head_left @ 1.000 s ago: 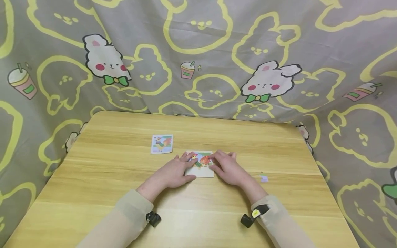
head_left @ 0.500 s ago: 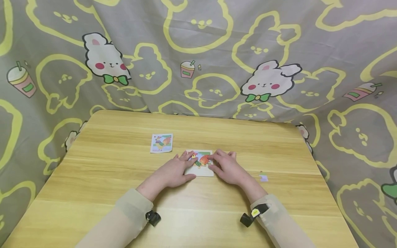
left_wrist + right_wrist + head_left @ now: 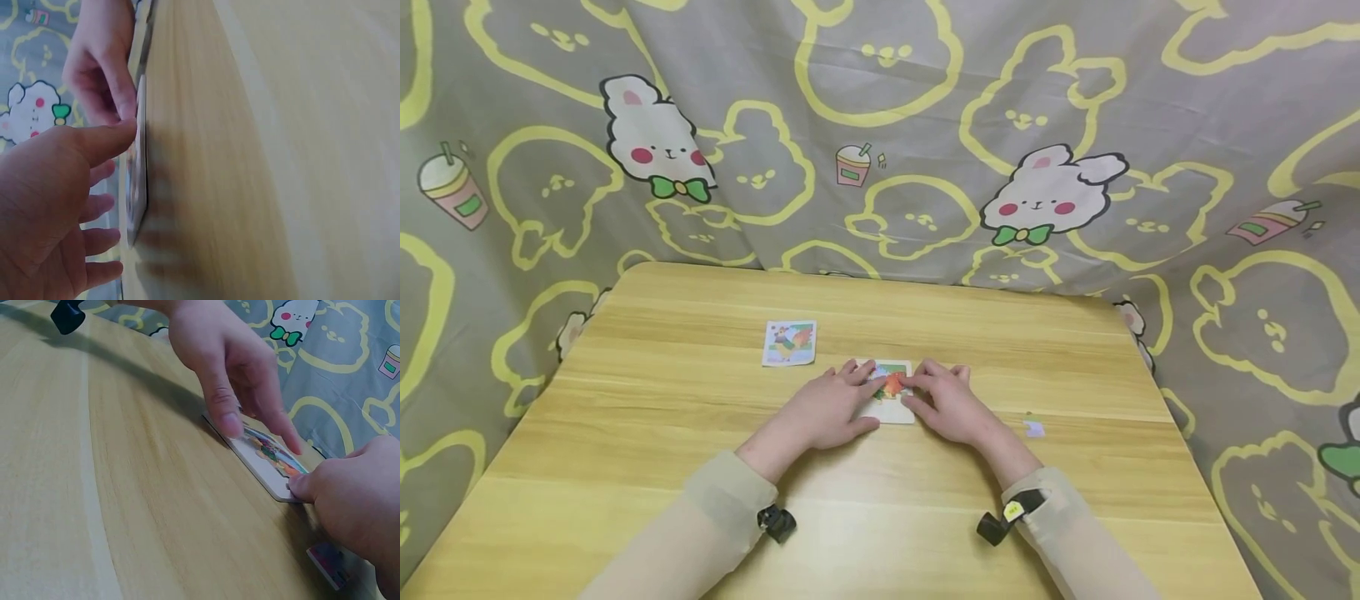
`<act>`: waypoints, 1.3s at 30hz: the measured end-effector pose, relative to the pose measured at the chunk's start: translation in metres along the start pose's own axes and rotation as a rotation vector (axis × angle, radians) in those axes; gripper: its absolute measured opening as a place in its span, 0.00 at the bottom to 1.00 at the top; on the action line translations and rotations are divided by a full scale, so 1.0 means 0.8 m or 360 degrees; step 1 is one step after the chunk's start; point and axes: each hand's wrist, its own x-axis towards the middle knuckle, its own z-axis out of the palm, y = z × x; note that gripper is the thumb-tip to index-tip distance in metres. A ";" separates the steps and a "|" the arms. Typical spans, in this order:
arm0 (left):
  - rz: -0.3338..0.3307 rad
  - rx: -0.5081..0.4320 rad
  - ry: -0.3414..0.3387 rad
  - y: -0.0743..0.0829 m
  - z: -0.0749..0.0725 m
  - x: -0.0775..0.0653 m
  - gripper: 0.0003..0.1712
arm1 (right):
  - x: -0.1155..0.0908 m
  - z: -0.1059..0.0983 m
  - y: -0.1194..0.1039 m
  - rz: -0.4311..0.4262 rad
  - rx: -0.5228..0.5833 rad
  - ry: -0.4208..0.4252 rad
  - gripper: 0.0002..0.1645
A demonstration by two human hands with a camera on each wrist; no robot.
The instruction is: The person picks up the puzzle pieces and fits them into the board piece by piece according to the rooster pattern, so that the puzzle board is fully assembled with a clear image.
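Observation:
A white jigsaw board [image 3: 891, 412] lies flat near the middle of the table, with a colourful bird picture across its far part and a bare white strip nearest me. My left hand [image 3: 835, 408] spreads its fingers over the board's left side and covers part of the picture; its thumb is at the near edge. At the right side is my right hand [image 3: 951, 404], its index finger on the orange part of the picture and its thumb by the board's edge. In the right wrist view, the right thumb [image 3: 301, 486] touches the board's corner.
A square card [image 3: 789, 343] with a similar bird picture lies behind and left of the board. To the right is a small pale purple piece [image 3: 1034, 428], with a tiny dark spot behind it. A patterned curtain [image 3: 917, 125] hangs behind the wooden table [image 3: 700, 308].
My left hand has shifted slightly right across the board, so its fingers now cover the bird's yellow head. The right hand stays at the right edge, nearly still.

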 end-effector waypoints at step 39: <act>-0.0034 0.0030 -0.0031 0.014 0.005 0.009 0.41 | 0.009 -0.007 -0.007 0.0177 0.0168 -0.0011 0.19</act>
